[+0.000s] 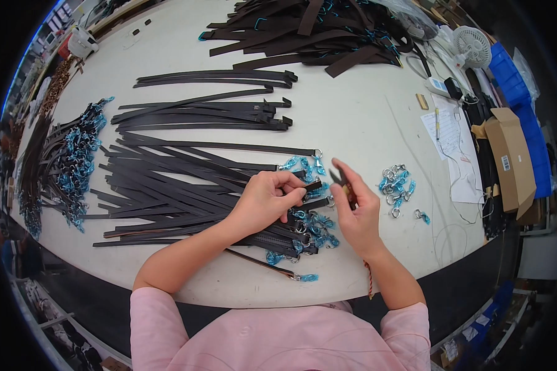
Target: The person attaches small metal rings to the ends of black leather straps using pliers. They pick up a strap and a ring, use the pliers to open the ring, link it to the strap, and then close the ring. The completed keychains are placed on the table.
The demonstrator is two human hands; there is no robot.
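My left hand (269, 196) pinches the end of a black strap (314, 185) between thumb and fingers, above the pile of straps. To its right, my right hand (362, 219) is closed round small dark pliers (338, 177). Their jaws are apart and point up and left, near the strap end but not visibly touching it. The handles are mostly hidden in my palm. Under my left hand lies a wide pile of black straps (161, 182). Many right-hand ends carry metal rings and clasps in blue wrapping (309, 221). One strap with a blue-wrapped clasp (306, 277) lies nearest me.
Loose blue-wrapped clasps (397, 184) lie at the right. Sorted black straps (210, 114) lie beyond the pile, dark brown straps (315, 34) at the back. A bundle of clasped straps (74, 157) is at the left. Papers (455, 148), a cardboard box (507, 151) and a fan (471, 46) stand right.
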